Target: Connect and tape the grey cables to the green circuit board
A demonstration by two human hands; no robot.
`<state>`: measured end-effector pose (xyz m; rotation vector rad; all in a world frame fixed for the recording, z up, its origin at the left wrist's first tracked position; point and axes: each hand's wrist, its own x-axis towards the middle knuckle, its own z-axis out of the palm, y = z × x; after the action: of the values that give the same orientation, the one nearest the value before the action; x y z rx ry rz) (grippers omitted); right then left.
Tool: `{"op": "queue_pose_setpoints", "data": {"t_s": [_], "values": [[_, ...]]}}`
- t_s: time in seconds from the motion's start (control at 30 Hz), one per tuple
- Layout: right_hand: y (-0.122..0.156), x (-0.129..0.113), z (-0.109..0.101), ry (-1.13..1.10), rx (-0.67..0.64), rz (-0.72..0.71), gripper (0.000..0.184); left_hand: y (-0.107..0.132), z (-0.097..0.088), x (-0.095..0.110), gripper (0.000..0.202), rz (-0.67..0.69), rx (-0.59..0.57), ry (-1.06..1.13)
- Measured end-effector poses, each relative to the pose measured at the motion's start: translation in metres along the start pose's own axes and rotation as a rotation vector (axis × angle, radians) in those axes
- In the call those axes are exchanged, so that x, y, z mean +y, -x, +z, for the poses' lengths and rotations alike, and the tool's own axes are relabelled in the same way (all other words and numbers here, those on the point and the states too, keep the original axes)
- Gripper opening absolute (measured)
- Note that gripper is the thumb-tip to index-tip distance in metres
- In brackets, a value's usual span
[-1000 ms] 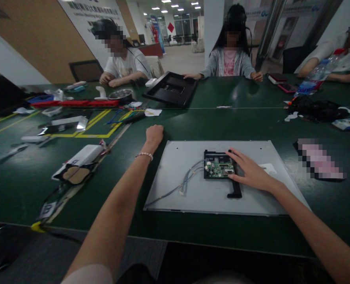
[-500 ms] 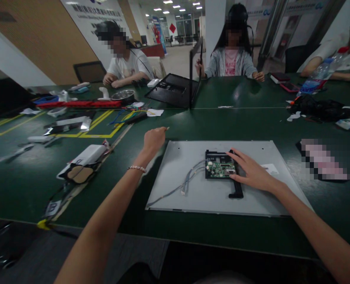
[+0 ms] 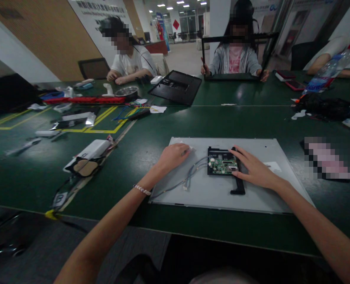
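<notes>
A flat pale metal panel (image 3: 260, 197) lies on the table in front of me. On it sits a black plastic bracket (image 3: 240, 185) carrying a green circuit board (image 3: 222, 166), with thin grey cables (image 3: 189, 173) running off to the left. My right hand (image 3: 253, 169) grips the bracket's right side, its thumb and fingers spread along the edge. Over the panel's upper left is my left hand (image 3: 175, 156), fingers curled together. A small clear or whitish bit shows at its fingertips, too blurred to name.
A white battery-like pack (image 3: 93, 152) lies to the left, a pixelated phone-shaped object (image 3: 327, 157) to the right. Across the table a person holds up a black rectangular frame (image 3: 240, 39) beside a black panel (image 3: 177, 87). A water bottle (image 3: 325, 75) stands back right.
My left hand has moved right, from beyond the panel's left edge to above its upper left. My right hand stays on the bracket. The person opposite has turned the black frame to face me.
</notes>
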<state>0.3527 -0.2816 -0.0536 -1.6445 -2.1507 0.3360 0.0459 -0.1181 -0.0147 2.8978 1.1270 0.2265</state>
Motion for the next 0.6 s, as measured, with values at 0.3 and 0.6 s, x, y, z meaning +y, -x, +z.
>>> {"op": "queue_pose_setpoints", "data": {"t_s": [0.3,0.6], "values": [[0.002,0.000,0.000,-0.020,0.002,-0.007,0.076,-0.008,-0.007,-0.010,0.032,-0.169,0.100,0.063],[0.004,-0.001,-0.002,-0.086,0.052,0.001,0.065,-0.012,0.009,-0.019,0.032,-0.272,0.243,0.088]]}}
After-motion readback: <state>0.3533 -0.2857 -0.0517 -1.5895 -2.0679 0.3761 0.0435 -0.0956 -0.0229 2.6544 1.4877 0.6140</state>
